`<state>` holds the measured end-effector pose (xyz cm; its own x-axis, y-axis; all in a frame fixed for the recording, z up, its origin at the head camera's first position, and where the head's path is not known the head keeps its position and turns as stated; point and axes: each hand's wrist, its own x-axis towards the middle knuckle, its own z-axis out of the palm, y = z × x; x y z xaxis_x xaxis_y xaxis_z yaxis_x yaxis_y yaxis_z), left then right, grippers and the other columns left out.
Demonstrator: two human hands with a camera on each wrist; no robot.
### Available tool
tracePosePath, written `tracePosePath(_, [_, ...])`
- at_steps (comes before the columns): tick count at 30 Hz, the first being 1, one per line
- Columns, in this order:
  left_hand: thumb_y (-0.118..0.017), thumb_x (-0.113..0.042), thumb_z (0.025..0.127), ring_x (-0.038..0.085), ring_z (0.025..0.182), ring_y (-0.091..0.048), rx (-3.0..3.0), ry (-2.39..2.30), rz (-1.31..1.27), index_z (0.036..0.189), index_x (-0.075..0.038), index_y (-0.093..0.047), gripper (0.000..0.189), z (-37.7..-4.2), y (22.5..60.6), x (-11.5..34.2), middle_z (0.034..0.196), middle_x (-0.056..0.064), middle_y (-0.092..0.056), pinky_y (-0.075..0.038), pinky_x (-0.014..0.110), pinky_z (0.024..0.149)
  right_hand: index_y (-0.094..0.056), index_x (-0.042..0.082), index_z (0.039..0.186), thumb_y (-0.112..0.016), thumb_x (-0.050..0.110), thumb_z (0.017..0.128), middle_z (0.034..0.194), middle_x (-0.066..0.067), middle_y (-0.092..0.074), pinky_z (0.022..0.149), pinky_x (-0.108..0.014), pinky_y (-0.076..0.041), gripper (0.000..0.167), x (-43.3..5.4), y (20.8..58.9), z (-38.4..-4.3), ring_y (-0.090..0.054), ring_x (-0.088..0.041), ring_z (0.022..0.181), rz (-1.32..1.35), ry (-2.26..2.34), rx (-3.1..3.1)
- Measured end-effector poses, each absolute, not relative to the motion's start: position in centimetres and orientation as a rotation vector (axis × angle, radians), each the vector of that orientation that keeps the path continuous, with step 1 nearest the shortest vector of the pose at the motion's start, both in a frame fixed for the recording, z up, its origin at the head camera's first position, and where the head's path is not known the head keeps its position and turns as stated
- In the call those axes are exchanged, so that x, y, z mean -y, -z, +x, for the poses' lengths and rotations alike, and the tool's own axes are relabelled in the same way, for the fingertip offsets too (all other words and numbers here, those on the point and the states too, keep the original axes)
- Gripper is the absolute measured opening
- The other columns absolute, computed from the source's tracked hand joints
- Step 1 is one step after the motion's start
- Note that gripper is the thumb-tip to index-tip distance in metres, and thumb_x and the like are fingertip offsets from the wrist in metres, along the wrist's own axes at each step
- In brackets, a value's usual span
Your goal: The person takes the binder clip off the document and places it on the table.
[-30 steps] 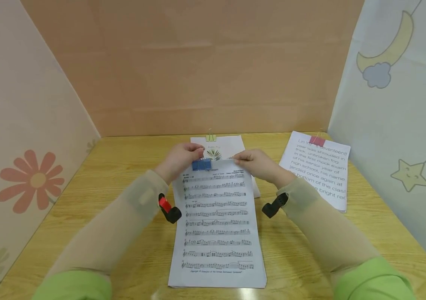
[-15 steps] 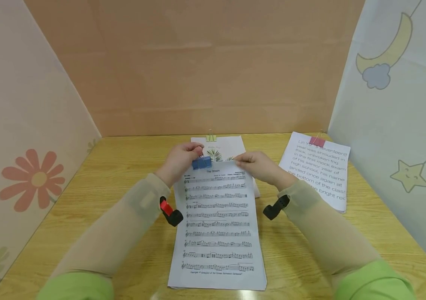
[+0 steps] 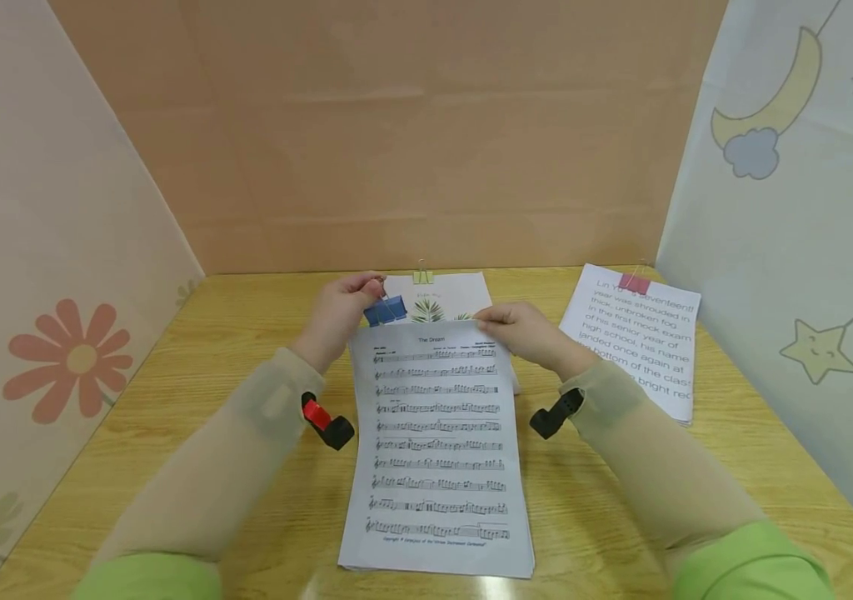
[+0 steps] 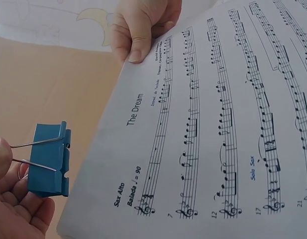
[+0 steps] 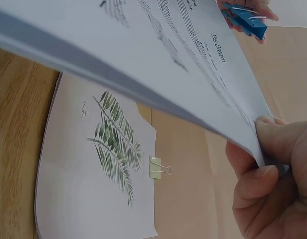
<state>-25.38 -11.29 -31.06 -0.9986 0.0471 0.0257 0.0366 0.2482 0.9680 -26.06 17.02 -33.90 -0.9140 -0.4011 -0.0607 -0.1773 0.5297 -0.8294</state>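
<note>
My left hand (image 3: 336, 317) pinches a blue binder clip (image 3: 385, 311) by its wire handles. The clip is apart from the paper, just off the top left corner of a stack of sheet music (image 3: 437, 442) titled "The Dream". My right hand (image 3: 524, 333) grips that stack at its top right corner, thumb in front and fingers behind. In the right wrist view the stack (image 5: 158, 94) is tilted up, its top edge off the table. The left wrist view shows the blue clip (image 4: 49, 159) beside the paper's edge, with nothing in its mouth.
Behind the music lies a paper stack with palm leaves (image 3: 464, 287), a yellow binder clip (image 3: 422, 276) at its top. On the right of the wooden table (image 3: 261, 500) is a text stack (image 3: 640, 342) with a pink binder clip (image 3: 635, 283). Walls stand at the back and sides.
The blue binder clip has come off the top edge of the sheet music, and my left hand has carried it a little left and up. My right hand has stayed at its corner.
</note>
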Motion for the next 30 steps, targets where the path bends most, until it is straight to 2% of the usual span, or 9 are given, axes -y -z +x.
tracePosePath(7, [-0.052, -0.021, 0.100, 0.027, 0.115, -0.052, -2.494, -1.994, 0.113, 0.128, -0.002, -0.059, 0.034, -24.9, 31.3, 13.2, 0.123, 0.017, -0.059, -0.034, 0.041, 0.107, -0.066, 0.010, 0.119, -0.052, 0.021, 0.101, 0.104, -0.006, -0.069, 0.079, -0.037, -0.051, 0.026, -17.6, 34.0, -26.2, -0.066, -0.021, 0.089, -0.481, 1.365, -2.508])
tracePosePath(15, [-0.047, -0.021, 0.102, 0.031, 0.120, -0.048, -2.476, -1.925, 0.057, 0.134, 0.000, -0.052, 0.038, -23.4, 32.9, 16.8, 0.129, 0.021, -0.054, -0.029, 0.046, 0.110, -0.065, 0.009, 0.120, -0.052, 0.020, 0.101, 0.105, -0.008, -0.069, 0.077, -0.036, -0.052, 0.026, -18.4, 34.2, -26.2, -0.067, -0.023, 0.090, -0.441, 1.447, -2.453])
tracePosePath(23, [-0.043, -0.031, 0.103, 0.033, 0.127, -0.042, -2.530, -1.740, -0.031, 0.139, 0.000, -0.047, 0.047, -21.2, 35.6, 21.0, 0.141, 0.020, -0.045, -0.026, 0.051, 0.110, -0.065, 0.009, 0.121, -0.051, 0.022, 0.101, 0.105, -0.008, -0.069, 0.077, -0.036, -0.051, 0.027, -18.8, 34.1, -26.1, -0.067, -0.023, 0.090, -0.405, 1.452, -2.459])
tracePosePath(30, [-0.039, -0.035, 0.104, 0.034, 0.131, -0.037, -2.540, -1.628, -0.098, 0.140, 0.001, -0.043, 0.051, -19.5, 38.3, 24.0, 0.145, 0.021, -0.040, -0.025, 0.054, 0.110, -0.064, 0.010, 0.122, -0.051, 0.024, 0.101, 0.103, -0.007, -0.070, 0.077, -0.036, -0.051, 0.029, -19.2, 33.9, -26.2, -0.067, -0.022, 0.088, -0.399, 1.414, -2.490])
